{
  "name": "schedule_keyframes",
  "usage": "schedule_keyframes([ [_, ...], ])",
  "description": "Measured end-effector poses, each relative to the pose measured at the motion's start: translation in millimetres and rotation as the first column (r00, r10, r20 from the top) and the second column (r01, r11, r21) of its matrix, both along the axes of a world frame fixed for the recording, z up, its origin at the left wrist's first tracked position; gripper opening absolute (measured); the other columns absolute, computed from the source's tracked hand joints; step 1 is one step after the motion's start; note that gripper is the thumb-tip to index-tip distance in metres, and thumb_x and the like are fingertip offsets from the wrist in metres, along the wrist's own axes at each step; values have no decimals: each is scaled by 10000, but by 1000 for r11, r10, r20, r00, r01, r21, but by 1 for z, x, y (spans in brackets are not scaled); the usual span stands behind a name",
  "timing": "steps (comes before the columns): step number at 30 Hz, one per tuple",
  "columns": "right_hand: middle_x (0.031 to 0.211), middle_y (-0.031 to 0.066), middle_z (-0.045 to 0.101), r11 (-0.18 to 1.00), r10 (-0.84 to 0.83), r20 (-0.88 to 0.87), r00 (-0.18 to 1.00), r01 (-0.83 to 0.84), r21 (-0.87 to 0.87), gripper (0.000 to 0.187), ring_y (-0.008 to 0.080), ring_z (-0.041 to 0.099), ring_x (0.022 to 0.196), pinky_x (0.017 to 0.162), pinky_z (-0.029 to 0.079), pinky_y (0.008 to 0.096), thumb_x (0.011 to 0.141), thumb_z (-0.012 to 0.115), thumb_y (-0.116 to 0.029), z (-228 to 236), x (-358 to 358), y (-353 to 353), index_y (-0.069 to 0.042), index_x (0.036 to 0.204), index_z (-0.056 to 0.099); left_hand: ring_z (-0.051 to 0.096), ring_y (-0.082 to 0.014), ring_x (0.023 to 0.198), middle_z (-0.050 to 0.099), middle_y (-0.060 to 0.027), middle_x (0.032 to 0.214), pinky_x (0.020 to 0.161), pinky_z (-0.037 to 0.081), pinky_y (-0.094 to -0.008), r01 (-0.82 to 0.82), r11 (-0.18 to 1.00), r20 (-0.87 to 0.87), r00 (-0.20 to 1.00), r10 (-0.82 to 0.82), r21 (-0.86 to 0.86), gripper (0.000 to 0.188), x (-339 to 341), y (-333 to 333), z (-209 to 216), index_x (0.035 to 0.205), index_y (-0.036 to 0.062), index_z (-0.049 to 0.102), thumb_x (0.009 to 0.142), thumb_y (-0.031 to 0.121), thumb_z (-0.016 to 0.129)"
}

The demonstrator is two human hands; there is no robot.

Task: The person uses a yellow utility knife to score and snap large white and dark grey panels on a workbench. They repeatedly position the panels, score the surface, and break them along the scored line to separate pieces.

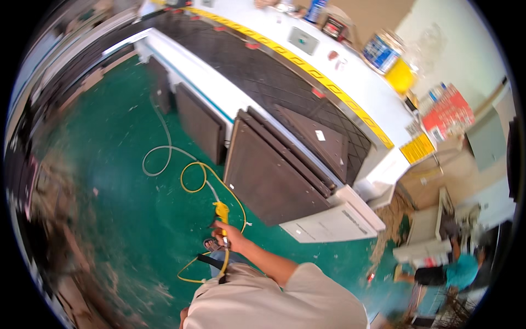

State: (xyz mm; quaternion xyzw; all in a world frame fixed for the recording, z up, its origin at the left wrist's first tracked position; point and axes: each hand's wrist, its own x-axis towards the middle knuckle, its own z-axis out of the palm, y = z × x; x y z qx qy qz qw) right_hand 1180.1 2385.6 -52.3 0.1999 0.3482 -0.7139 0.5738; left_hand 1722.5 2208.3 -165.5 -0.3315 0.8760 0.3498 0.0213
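Note:
My right hand [228, 234] is closed round a yellow hose-fed hand tool [221, 210], held low in front of me over the green floor. Its exact kind is too blurred to make out. A yellow hose [207, 166] loops on the floor beyond the tool. Of my left hand [183, 315] only a sliver shows by my shirt at the lower edge, with its fingers hidden. Nearest the tool, to the right, dark brown panels [268, 176] stand on edge in a leaning stack. Another brown panel [200, 122] leans farther left.
A long machine bed with a black slatted top [230, 60] runs across the far side, edged by a yellow strip [285, 53]. Jars and a red package [446, 115] sit on its white ledge. A person in a teal shirt [461, 272] is at the far right.

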Motion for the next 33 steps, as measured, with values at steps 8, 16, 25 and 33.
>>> schedule_keyframes([
  [8,1054,84,712,923,-143,-178,974,66,-380,394,128,557,623,575,437,297,1006,564,-221,116,-109,-196,-77,1372,597,708,-198,716,728,-115,866,552,545,-323,-514,636,231,848,477,576,183,-220,-224,48,1029,37,734,938,162,635],
  [16,1114,167,744,832,552,-833,-33,-39,553,474,281,712,1055,915,536,402,1028,629,-468,82,-192,-371,-69,1279,679,741,-201,806,782,-110,994,733,579,-344,-498,653,270,865,424,570,344,-286,-437,7,1210,19,738,905,171,691],
  [25,977,142,754,593,772,-434,464,-279,755,400,237,745,702,571,585,354,974,749,-336,19,-199,-544,-16,1207,692,683,-193,645,754,-30,855,517,554,-413,-438,754,452,867,210,490,234,-251,-746,-28,1062,139,789,873,214,674],
  [33,581,-41,501,798,559,-375,739,-357,486,238,113,458,420,391,353,282,931,734,-317,107,-206,-867,-146,875,578,717,-187,761,768,-78,939,625,542,-328,-665,487,191,681,707,566,272,-398,-1043,38,1078,38,753,917,216,626],
])
